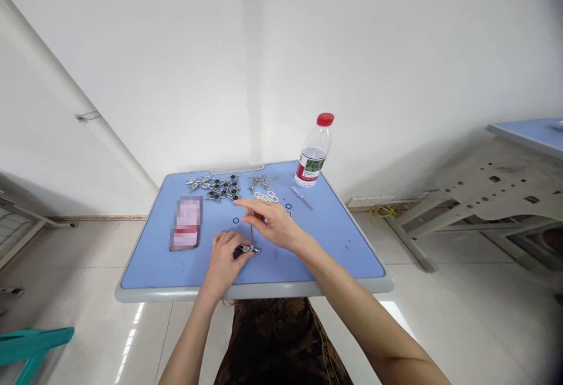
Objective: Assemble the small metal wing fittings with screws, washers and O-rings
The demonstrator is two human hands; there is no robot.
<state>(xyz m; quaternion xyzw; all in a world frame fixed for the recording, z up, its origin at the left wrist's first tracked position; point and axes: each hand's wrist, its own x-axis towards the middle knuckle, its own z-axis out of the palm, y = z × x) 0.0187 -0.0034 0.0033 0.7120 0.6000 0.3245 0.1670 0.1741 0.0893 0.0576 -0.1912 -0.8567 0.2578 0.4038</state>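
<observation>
My left hand [227, 256] is closed on a small metal fitting [248, 249], pressing it against the blue table [153, 268] near the front edge. My right hand [272, 221] is above it, fingers around the handle of a screwdriver [251, 234]. The thin shaft points straight down and its tip meets the fitting. Most of the handle is hidden by my fingers. Just beyond my hands lies a black rubber ring [236, 221]. A second dark ring [288, 205] is to the right of my right hand.
Several metal fittings with black discs [224, 187] are heaped at the back left. Screws [260, 182], flat metal plates [266, 196] and a clear syringe-like tube [301, 197] lie further right. A red-capped water bottle [314, 156] stands back right; a phone [187, 224] lies left.
</observation>
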